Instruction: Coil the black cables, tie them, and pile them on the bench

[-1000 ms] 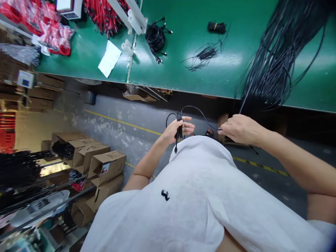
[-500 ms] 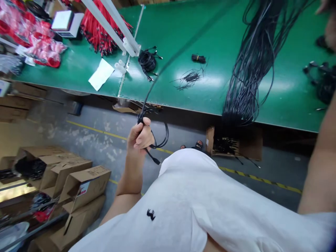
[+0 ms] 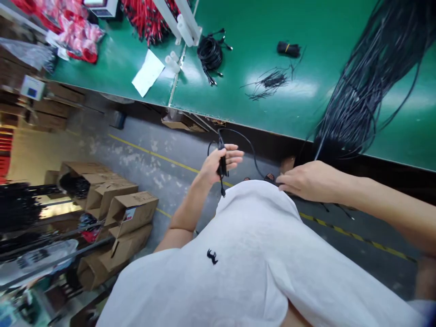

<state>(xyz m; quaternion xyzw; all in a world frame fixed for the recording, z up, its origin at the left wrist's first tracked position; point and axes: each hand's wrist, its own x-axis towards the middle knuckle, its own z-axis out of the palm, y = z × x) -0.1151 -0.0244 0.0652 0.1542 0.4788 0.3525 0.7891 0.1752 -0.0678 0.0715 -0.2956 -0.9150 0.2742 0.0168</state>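
A looped black cable point(image 3: 222, 167) lies across the palm of my left hand point(image 3: 221, 164), held under the thumb while the fingers stretch out. From it one strand arcs to the right and ends at my right hand point(image 3: 301, 180), whose fingers are pinched together on it in front of the white shirt. On the green table point(image 3: 252, 104) beyond, a thick bundle of long black cables point(image 3: 357, 95) hangs toward the front edge. A coiled black cable point(image 3: 210, 52), a small tied black bundle point(image 3: 288, 49) and thin loose black ties point(image 3: 272, 81) lie farther left.
Red cables point(image 3: 150, 20), a white paper point(image 3: 147, 73) and pink plastic-wrapped items point(image 3: 78, 34) are on the left part of the table. White posts point(image 3: 185, 27) stand at the table seam. Open cardboard boxes point(image 3: 131, 211) are stacked on the floor at left.
My right hand has come in from the far right to the front of the shirt. My left hand's fingers have opened out. The view has shifted, so the table items appear farther right and higher.
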